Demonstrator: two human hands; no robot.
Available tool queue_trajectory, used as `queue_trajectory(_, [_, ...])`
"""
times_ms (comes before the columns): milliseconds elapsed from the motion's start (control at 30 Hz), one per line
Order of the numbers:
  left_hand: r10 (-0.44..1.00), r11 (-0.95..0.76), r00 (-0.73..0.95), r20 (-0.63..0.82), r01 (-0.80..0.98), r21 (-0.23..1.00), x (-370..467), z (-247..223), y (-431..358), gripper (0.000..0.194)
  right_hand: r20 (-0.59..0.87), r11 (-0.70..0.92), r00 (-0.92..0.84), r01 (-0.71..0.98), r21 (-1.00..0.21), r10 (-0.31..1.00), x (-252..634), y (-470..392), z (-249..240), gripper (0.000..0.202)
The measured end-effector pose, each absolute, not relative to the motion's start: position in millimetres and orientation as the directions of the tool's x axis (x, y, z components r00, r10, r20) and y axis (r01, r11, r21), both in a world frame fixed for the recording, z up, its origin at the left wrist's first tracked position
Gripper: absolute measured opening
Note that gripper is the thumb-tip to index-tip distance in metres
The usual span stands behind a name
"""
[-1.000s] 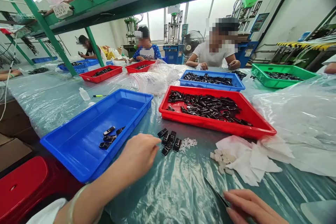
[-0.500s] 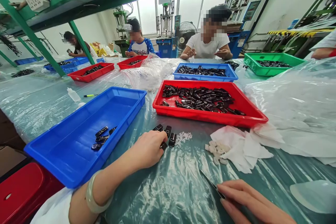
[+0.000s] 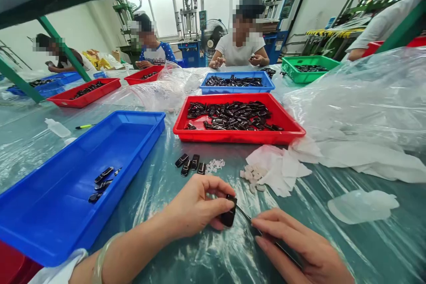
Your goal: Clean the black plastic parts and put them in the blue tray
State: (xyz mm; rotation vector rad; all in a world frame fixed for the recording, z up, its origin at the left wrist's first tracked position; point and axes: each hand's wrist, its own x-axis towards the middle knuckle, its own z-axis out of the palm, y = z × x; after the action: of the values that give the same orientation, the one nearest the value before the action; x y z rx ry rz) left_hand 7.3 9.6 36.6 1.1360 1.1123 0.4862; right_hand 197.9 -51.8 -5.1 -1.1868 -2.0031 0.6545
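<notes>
While the left hand (image 3: 199, 206) pinches a small black plastic piece (image 3: 229, 214) between thumb and fingertips just above the table (image 3: 333, 248), the right hand (image 3: 299, 248) grips a thin dark blade (image 3: 248, 218), fingers closed along its handle, with the tip meeting the piece's edge. The piece sits in front of the red tray (image 3: 293, 129), nearer the person than the tray's front wall and well apart from it.

Judging by the grip, the step in hand looks like trimming or scraping the edge of this one piece. The next move would call for a steady pinch so the piece does not twist, and a short, controlled stroke of the blade kept away from the left thumb.

Between the held piece and the red tray lie four more black pieces (image 3: 190, 164) in a loose row, with a scatter of tiny white bits (image 3: 214, 165) just beside them. To the right of those, still in front of the tray, a crumpled white paper (image 3: 282, 168) carries small pale lumps (image 3: 251, 173). Left of the red tray stands a blue tray (image 3: 140, 117) holding a few black pieces (image 3: 101, 179). The red tray itself is heaped with many like them. Behind it, other people work at their own trays.
</notes>
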Motion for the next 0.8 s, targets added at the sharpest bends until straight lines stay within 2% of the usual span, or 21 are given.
queue_trajectory(233, [0.743, 0.485, 0.456, -0.489, 0.136, 0.864, 13.8, 23.0, 3.8, 0.027, 0.320, 0.448, -0.333, 0.454, -0.770, 0.887, 196.8, -51.2, -6.3, 0.026])
queue_trajectory(500, [0.703, 0.539, 0.507, -0.499, 0.078, 0.839, 10.5, 17.8, 5.1, 0.026, 0.244, 0.403, -0.363, 0.467, -0.787, 0.899, 195.9, -46.3, -7.7, 0.025])
queue_trajectory(700, [0.695, 0.550, 0.510, -0.506, 0.074, 0.832, 9.3, 14.5, 4.2, 0.028, 0.268, 0.433, -0.371, 0.488, -0.758, 0.889, 198.4, -46.7, -9.1, 0.023])
queue_trajectory(800, [0.698, 0.546, 0.510, -0.503, 0.076, 0.835, 9.5, 14.5, 4.1, 0.030, 0.349, 0.497, -0.358, 0.533, -0.685, 0.866, 200.4, -46.6, -5.4, 0.024])
